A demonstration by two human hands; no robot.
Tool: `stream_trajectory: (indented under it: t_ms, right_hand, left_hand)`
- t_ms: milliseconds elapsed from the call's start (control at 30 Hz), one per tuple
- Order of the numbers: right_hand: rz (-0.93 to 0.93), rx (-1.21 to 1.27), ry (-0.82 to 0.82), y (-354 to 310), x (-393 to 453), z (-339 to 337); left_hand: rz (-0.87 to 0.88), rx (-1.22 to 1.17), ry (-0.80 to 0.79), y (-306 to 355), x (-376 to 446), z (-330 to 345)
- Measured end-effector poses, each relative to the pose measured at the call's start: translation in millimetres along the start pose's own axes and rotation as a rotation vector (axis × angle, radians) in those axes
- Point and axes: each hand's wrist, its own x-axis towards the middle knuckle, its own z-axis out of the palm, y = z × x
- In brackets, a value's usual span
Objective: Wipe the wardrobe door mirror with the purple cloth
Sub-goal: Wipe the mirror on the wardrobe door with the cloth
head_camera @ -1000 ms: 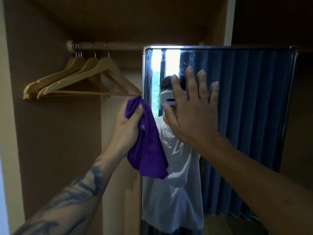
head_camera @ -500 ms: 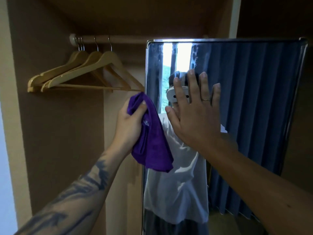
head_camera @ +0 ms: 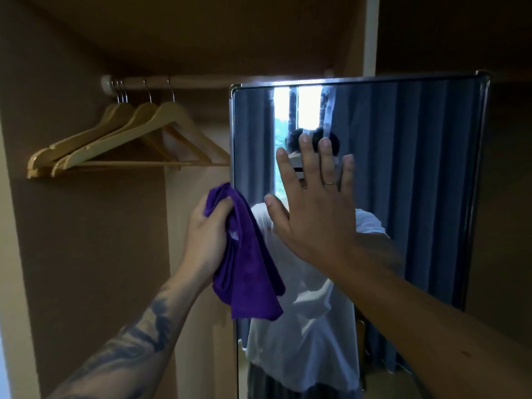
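Gripping the bunched purple cloth at centre frame, the left hand sits at the mirror's left edge; its folds hang downward. Rightward, the right hand lies open, fingers spread, apparently flat on the glass, so wiping likely falls to the left hand, sweeping right.

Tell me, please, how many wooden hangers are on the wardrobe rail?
4 by the hooks: all hang together at the rail's left end, wooden hangers overlapping, so one may hide another.

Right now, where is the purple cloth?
In the head view, the purple cloth hangs bunched in the left hand, at the mirror's left edge.
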Motion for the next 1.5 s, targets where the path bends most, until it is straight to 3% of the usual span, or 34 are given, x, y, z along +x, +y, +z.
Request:
stream_trajectory:
  t_ms: [167,467,767,1033,1300,1500]
  right_hand:
    - [-0.017,-0.016,0.005,0,-9,3]
    - [0.001,0.011,0.014,-2,-15,-1]
    - [-0.019,0.036,-0.013,-2,-44,2]
    - [0.034,0.070,-0.109,-14,-74,-1]
    - [0.038,0.068,-0.114,-24,-103,5]
    - [0.047,0.075,-0.127,-25,-106,7]
  left_hand:
    - [-0.040,-0.014,0.012,-19,-21,-4]
    - [0.097,-0.022,0.071,1,4,2]
    - [-0.108,-0.076,0.087,-67,-72,-14]
    - [0.052,-0.040,0.061,-17,-21,-3]
    - [-0.160,-0.130,0.033,-69,-78,-17]
    - [-0.080,-0.120,0.024,-43,-48,-16]
